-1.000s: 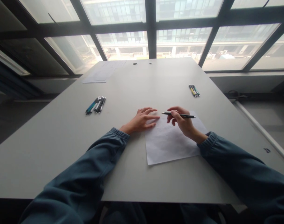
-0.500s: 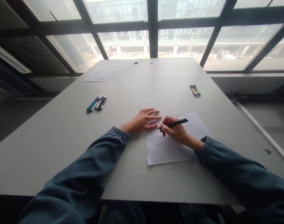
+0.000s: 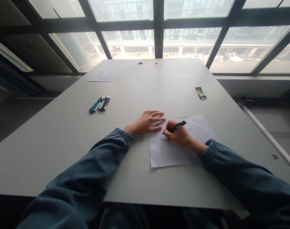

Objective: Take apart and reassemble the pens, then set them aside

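A white sheet of paper [image 3: 173,156] lies a little askew on the white table [image 3: 128,178]. My left hand [image 3: 148,122] rests flat with fingers spread, its fingertips at the sheet's upper left edge. In my right hand [image 3: 179,135] is a black pen [image 3: 180,125], pinched between thumb and fingers. The pen's tip points down and left at the paper, close to my left thumb. Whether the tip touches the sheet I cannot tell. Any marks on the paper are too faint to read.
Several pens [image 3: 99,104] lie bunched on the left side of the table. A smaller group of pens [image 3: 201,92] lies at the right. More paper [image 3: 100,74] sits at the far left corner. Large windows [image 3: 130,44] stand behind the table's far edge.
The pen in my right hand has become more upright, and its tip has shifted slightly down the sheet. My left hand stays in place; the view has moved slightly.
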### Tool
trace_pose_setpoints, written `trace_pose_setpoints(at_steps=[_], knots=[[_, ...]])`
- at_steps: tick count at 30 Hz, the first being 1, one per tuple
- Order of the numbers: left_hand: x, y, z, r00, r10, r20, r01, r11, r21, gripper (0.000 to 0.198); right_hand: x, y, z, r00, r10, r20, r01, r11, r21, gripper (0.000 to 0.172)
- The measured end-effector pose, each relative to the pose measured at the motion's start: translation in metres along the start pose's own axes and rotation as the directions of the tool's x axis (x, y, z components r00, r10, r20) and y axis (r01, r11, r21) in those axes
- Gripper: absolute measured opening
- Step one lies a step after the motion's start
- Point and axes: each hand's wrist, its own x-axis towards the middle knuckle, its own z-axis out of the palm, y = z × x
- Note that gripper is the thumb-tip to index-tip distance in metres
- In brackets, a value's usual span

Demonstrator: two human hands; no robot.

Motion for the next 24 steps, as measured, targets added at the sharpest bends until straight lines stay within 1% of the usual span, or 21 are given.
trace_pose_setpoints(at_steps=[4,11,19,24], knots=[[0.0004,-0.0009,0.0008,1.000,0.002,-0.004,-0.002,1.000,-0.005,0.049,0.0003,0.0004,0.0000,1.000,-0.001,-0.009,0.001,1.000,-0.013,0.020],[0.0001,-0.0020,0.0017,1.000,0.009,-0.017,-0.010,1.000,-0.022,0.049,-0.0001,0.0029,-0.0009,1.000,-0.006,0.017,0.006,1.000,-0.007,0.019],[-0.0001,-0.0023,0.0014,1.000,0.009,-0.011,-0.009,1.000,-0.003,0.049,0.0009,0.0044,-0.0012,0.998,-0.044,0.049,0.045,0.999,-0.030,0.018],[0.0000,-0.0014,0.0003,1.000,0.003,-0.010,-0.003,1.000,0.003,0.048,0.0021,0.0072,0.0002,0.998,-0.047,0.032,0.049,0.998,-0.037,0.018]])
